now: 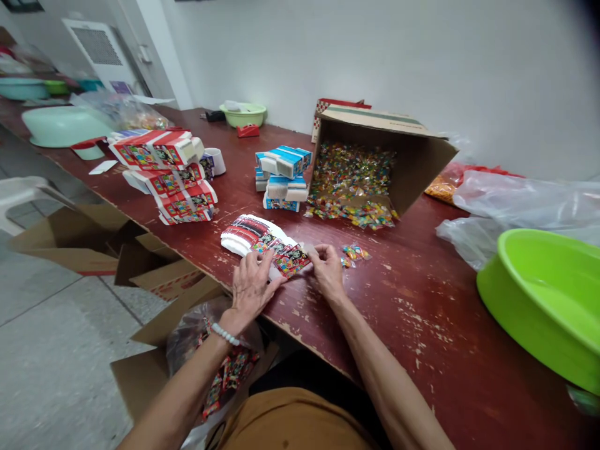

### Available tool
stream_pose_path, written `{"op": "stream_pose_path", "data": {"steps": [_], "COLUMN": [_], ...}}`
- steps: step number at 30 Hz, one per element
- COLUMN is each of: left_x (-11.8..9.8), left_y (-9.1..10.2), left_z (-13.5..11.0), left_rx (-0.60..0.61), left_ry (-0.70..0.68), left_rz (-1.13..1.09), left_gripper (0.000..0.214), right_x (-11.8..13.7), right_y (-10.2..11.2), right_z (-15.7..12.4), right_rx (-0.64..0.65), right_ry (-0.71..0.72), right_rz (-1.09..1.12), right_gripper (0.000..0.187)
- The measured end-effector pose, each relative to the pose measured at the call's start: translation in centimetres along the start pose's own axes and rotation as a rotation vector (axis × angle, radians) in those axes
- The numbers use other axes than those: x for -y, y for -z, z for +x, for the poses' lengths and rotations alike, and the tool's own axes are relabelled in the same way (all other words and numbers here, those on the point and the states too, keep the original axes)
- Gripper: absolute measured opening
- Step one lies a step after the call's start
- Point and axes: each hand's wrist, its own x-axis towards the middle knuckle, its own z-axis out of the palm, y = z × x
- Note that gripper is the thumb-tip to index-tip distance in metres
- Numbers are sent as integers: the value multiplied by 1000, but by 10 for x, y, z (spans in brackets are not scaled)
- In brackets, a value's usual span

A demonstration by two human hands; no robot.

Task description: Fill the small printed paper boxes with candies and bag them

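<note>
A fanned stack of flat red-and-black printed cartons (255, 239) lies near the front edge of the worn red table (422, 312). My left hand (250, 284) rests on the near end of the stack, fingers curled over the front carton (290, 259). My right hand (328, 269) pinches that carton's right edge with thumb and fingers. A few wrapped candies (355, 253) lie just right of my right hand.
A tipped cardboard box (375, 162) spills colourful candies. Folded blue boxes (284, 178) and red boxes (171, 175) are stacked behind. A green basin (548, 300) and plastic bags (515, 206) sit right. Open cardboard boxes (140, 262) stand on the floor to the left.
</note>
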Motion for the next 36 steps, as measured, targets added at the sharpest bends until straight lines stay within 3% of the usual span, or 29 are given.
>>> {"op": "stream_pose_path", "data": {"steps": [2,3,4,8,10,15,21,25,28,32,36], "left_x": [-2,-4,-6,-24,-35,-46,-46,-54,-58,-60,-63], "left_y": [15,23,32,49,48,42,49,44,37,34,40], "left_z": [-1,-3,-5,-23,-35,-52,-53,-54,-53,-52,-56], "left_rx": [-28,28,149,885,1009,851,755,673,557,447,263], "left_ry": [25,45,62,72,95,196,266,349,402,367,408], "left_rz": [-251,-444,-670,-1504,-1720,-1861,-1725,-1666,-1659,-1547,-1545], "left_gripper": [67,65,62,55,50,47,30,28,25,34,56], "right_x": [14,23,32,60,67,69,73,71,66,63,65], "right_y": [13,21,27,43,43,40,42,37,31,33,40], "right_z": [-5,-9,-13,-32,-39,-54,-79,-94,-97,-89,-84], "right_rx": [88,148,224,550,613,622,680,727,556,358,256], "right_ry": [3,6,6,-25,-36,-79,-154,-274,-300,-199,-160], "right_rz": [67,120,186,475,514,592,637,677,624,468,360], "right_gripper": [26,26,27,25,24,30,58,45,29,20,44]}}
